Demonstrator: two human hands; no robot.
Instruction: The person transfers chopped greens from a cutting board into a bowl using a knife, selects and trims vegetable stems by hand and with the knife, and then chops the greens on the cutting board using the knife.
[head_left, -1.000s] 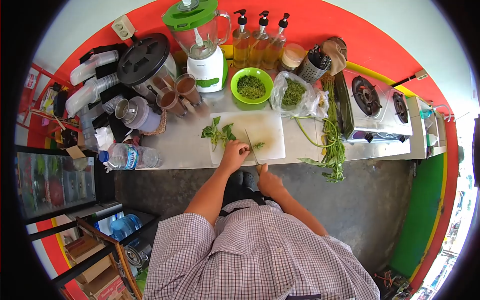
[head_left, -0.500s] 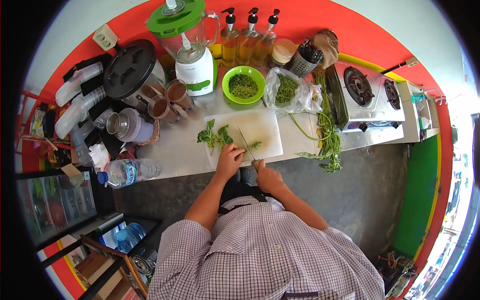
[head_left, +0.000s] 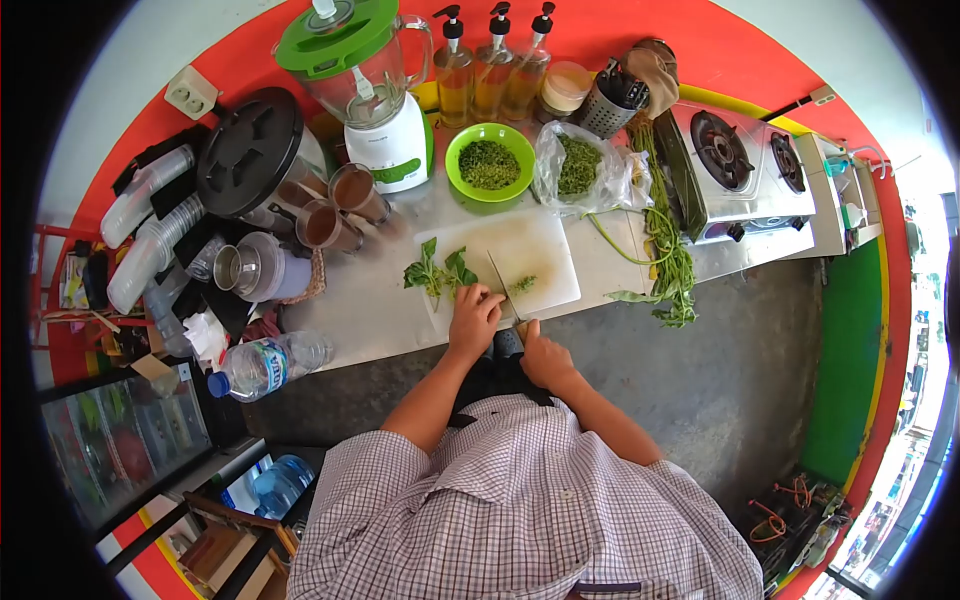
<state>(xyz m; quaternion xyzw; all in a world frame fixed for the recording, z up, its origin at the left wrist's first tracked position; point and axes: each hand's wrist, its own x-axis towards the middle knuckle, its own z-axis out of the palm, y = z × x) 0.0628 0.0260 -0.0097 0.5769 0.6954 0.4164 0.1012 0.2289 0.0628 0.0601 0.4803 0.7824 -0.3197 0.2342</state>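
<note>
My left hand [head_left: 475,317] rests at the near edge of the white cutting board [head_left: 555,250], its fingers curled against the base of some leafy greens [head_left: 436,273]. The stems under the fingers are hidden. In my right hand [head_left: 546,356] is a knife [head_left: 500,274], gripped by its handle, with the blade pointing away from me across the board. The blade stands just right of my left fingertips. To its right lies a small heap of chopped greens [head_left: 522,285].
Behind the board stand a green bowl of chopped greens [head_left: 530,172], a plastic bag of greens [head_left: 578,168] and a blender [head_left: 385,150]. Long stalks [head_left: 672,270] lie beside the gas stove [head_left: 745,170]. At left are brown-filled glasses [head_left: 328,228] and a water bottle [head_left: 270,365].
The view has shifted slightly, so the board appears farther right. My left fingers sit closer to the blade, and the knife points slightly more to the left. Both hands keep their grips.
</note>
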